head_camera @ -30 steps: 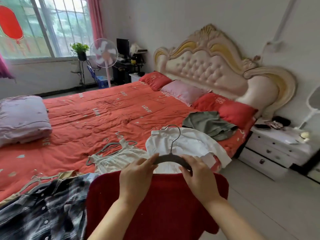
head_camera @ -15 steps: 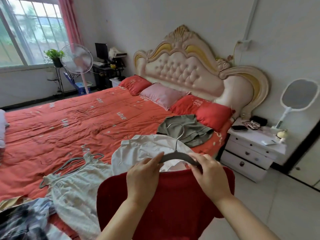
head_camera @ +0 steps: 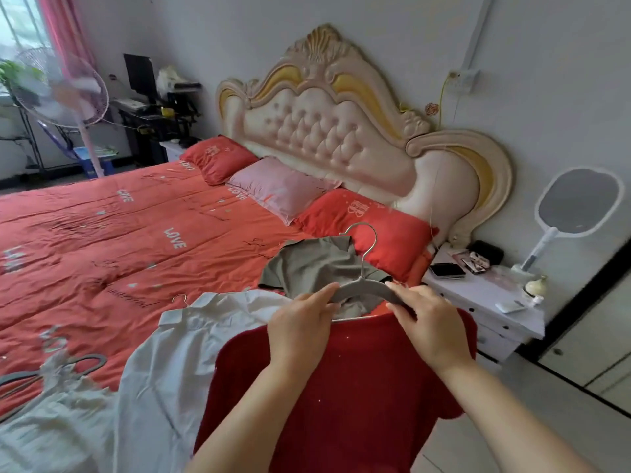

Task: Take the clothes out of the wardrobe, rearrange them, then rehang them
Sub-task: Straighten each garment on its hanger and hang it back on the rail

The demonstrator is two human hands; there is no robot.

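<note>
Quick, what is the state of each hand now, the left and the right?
The left hand: closed, gripping the grey hanger that carries the red garment.
The right hand: closed, gripping the same hanger's other shoulder.

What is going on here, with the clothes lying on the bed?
A person stands beside the bed and holds a grey hanger by its two shoulders, the left hand on one and the right hand on the other. A red garment hangs from it. A white shirt and an olive garment lie on the bed, not yet rehung.
</note>
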